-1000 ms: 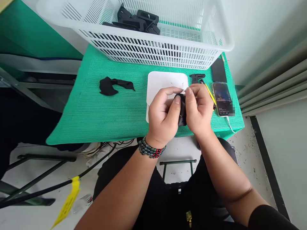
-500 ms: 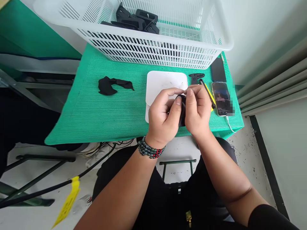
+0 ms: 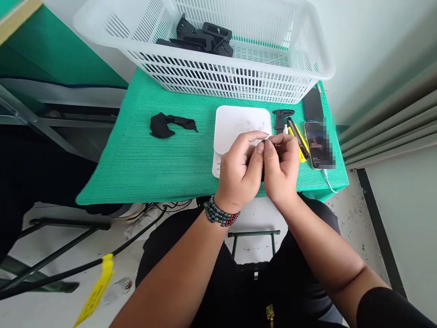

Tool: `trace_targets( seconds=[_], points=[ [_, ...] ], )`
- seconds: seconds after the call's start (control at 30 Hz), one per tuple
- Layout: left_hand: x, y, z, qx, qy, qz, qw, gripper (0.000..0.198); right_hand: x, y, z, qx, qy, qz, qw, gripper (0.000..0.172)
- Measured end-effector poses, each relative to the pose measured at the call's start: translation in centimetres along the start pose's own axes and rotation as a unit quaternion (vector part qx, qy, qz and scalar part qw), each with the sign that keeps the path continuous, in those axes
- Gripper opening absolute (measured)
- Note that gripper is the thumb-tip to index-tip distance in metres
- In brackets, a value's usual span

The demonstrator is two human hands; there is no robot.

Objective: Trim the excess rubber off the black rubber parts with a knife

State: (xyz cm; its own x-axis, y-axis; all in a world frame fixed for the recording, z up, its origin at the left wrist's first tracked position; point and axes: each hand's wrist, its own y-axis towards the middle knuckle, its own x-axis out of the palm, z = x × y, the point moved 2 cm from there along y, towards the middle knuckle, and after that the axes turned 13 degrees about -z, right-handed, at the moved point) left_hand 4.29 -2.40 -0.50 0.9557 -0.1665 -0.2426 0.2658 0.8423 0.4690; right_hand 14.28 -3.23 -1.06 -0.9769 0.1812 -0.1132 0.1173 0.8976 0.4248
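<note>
Both hands meet over the near edge of the table, thumbs side by side. My left hand [image 3: 241,171], with a beaded bracelet on its wrist, is closed around a small black piece [image 3: 262,175]. My right hand [image 3: 282,168] grips the same piece from the other side. Only a dark sliver of it shows between the palms, so its kind is hidden. Just beyond the fingers lies a flat white scale [image 3: 239,123], partly covered by the left hand. To the right of it are a black caliper [image 3: 280,119] and a yellow-and-black utility knife [image 3: 298,136].
A white plastic basket [image 3: 239,61] with several black plastic parts [image 3: 205,40] stands at the back of the green-covered table [image 3: 150,168]. A limp black scrap [image 3: 162,126] lies left of the scale. At right are a lit phone [image 3: 316,143] on a cable and a dark phone [image 3: 312,105].
The view has shifted slightly, moving the table contents right and down. My thumbs have come closer together, and less of the black piece shows between my hands.
</note>
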Motion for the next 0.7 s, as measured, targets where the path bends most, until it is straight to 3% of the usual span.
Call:
trace_targets(
  seconds=[0.23, 0.43, 0.7],
  points=[
    [-0.1, -0.3, 0.4, 0.039, 0.081, -0.006, 0.996, 0.025, 0.0, -0.6, 0.4, 0.064, 0.076, 0.01, 0.995, 0.019],
    [-0.2, -0.2, 1.0, 0.111, 0.166, 0.012, 0.98, 0.021, -1.2, -0.2, -0.1, 0.155, 0.139, -0.033, 0.977, 0.022],
    [-0.3, 0.0, 1.1, 0.092, 0.183, -0.024, 0.979, 0.022, -2.5, 0.3, 0.0, 0.209, 0.218, -0.064, 0.951, 0.029]
  ],
)
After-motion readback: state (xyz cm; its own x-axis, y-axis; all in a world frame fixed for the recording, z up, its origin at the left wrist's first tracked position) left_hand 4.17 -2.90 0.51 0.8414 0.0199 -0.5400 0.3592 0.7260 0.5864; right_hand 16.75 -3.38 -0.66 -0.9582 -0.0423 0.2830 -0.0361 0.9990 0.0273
